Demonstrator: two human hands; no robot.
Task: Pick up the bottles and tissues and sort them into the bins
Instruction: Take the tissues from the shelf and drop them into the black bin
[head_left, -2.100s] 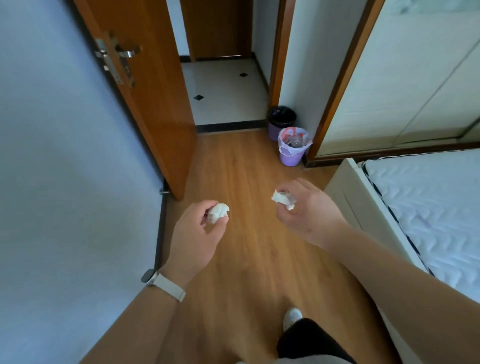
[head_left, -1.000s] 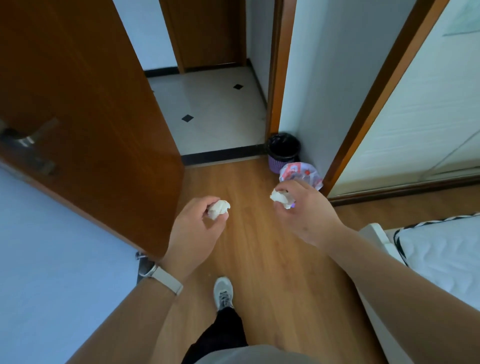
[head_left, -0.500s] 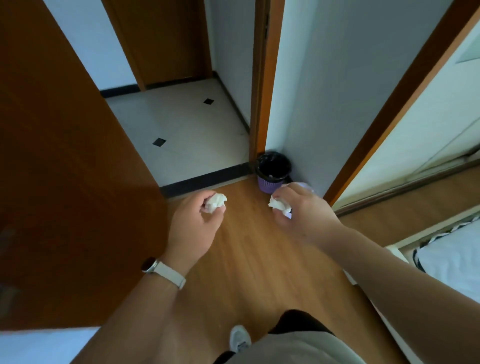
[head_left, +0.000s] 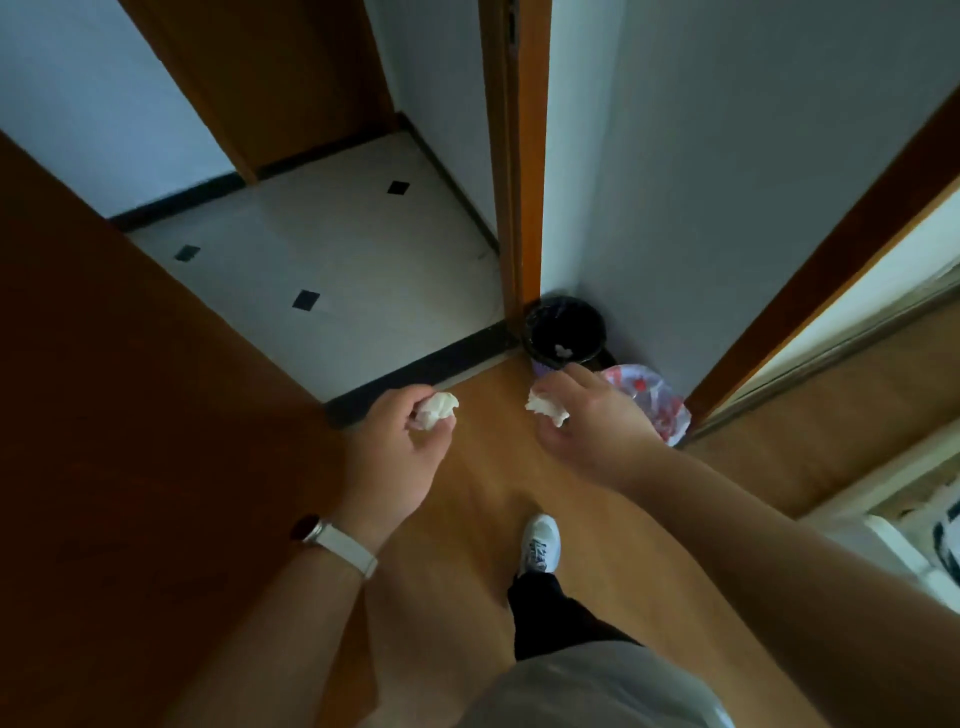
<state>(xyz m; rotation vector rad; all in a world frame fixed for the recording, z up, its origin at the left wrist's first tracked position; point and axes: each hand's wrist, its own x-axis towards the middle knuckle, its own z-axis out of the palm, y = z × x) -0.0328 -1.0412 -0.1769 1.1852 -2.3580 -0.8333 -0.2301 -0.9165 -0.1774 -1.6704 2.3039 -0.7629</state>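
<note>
My left hand (head_left: 397, 457) pinches a crumpled white tissue (head_left: 435, 409) in its fingertips. My right hand (head_left: 592, 423) holds a second crumpled tissue (head_left: 546, 408), just in front of the bins. A purple bin with a black liner (head_left: 563, 330) stands in the corner by the door frame, with a white scrap inside it. Beside it on the right, a bin lined with a white and red patterned bag (head_left: 657, 402) is partly hidden behind my right hand.
An open wooden door (head_left: 130, 415) fills the left side. The door frame (head_left: 517, 156) rises behind the black-lined bin, with tiled floor (head_left: 337, 260) beyond the threshold. A bed corner (head_left: 904, 551) sits at the right. My white shoe (head_left: 540, 543) is on the wooden floor.
I have walked closer to the bins, which now lie just beyond my right hand. Both hands still hold their tissues, and the inside of the black-lined bin has come into view.
</note>
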